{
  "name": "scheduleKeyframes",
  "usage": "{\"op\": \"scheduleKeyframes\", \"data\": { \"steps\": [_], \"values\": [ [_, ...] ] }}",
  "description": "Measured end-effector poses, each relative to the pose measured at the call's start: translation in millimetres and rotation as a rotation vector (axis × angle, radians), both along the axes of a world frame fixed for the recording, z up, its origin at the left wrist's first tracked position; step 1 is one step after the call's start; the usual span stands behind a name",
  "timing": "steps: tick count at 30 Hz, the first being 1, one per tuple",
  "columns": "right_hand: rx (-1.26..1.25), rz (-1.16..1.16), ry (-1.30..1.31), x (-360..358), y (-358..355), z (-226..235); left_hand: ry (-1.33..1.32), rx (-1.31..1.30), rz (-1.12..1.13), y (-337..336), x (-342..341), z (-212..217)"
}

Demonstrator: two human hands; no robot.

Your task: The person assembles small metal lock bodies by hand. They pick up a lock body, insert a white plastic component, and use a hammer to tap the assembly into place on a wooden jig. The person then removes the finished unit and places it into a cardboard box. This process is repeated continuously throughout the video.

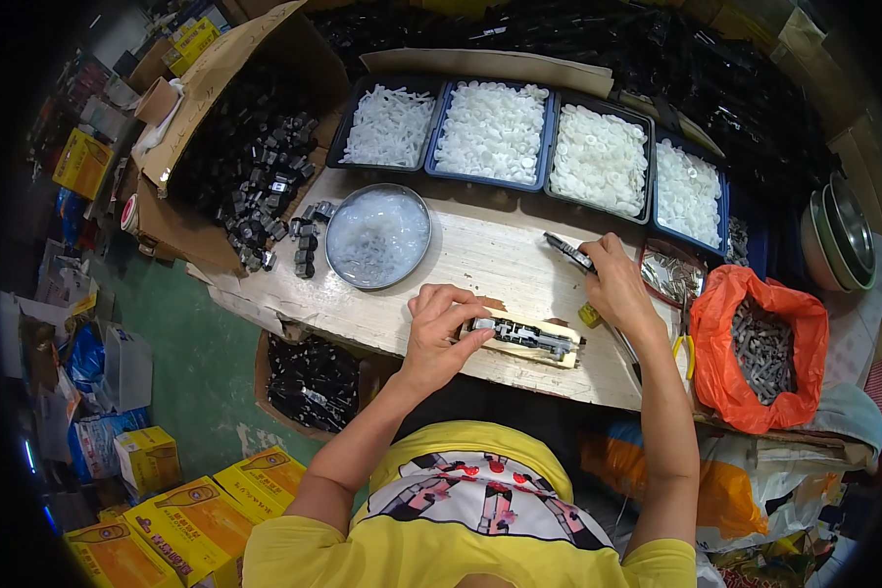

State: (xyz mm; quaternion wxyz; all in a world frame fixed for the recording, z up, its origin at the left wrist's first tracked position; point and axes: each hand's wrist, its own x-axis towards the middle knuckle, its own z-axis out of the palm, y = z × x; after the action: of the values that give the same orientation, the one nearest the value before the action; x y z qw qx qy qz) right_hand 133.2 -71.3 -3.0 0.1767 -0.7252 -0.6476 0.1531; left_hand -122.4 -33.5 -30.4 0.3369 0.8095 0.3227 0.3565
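Assembly [529, 337] in holder [531, 356], white-filled trays [484, 181]

yellow short-sleeved shirt [458, 537], printed front

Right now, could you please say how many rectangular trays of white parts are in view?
4, in a row along the back of the bench: from left, a black tray, a blue tray, a second black tray and a second blue tray. Others may be hidden.
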Motion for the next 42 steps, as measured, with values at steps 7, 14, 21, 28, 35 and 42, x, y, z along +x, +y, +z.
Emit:
{"op": "scheduleKeyframes", "data": {
  "steps": [7,14,21,28,35,42],
  "values": [
    [0.123,-0.122,0.063,-13.7,-7.1,4.9,-0.003,-0.013,0.034,-1.6,-6.5,3.5],
    [0.232,-0.087,0.035,-22.8,-14.9,-10.8,0.001,0.001,0.048,-3.7,-8.1,-1.1],
    [0.155,0.069,0.083,-18.8,-10.0,-3.9,0.045,0.098,0.050,11.0,-3.4,3.8],
    [0.237,0.102,0.308,-28.6,-6.5,9.0,0.031,0.113,0.000,28.2,18.8,17.7],
    [0.036,0.136,0.552,-34.0,-16.5,24.2,-0.072,0.311,-0.175,28.4,14.7,18.6],
    [0.085,0.281,0.431,-43.8,-28.4,25.8,-0.056,0.307,-0.213,16.6,0.1,32.5]
  ]
}}
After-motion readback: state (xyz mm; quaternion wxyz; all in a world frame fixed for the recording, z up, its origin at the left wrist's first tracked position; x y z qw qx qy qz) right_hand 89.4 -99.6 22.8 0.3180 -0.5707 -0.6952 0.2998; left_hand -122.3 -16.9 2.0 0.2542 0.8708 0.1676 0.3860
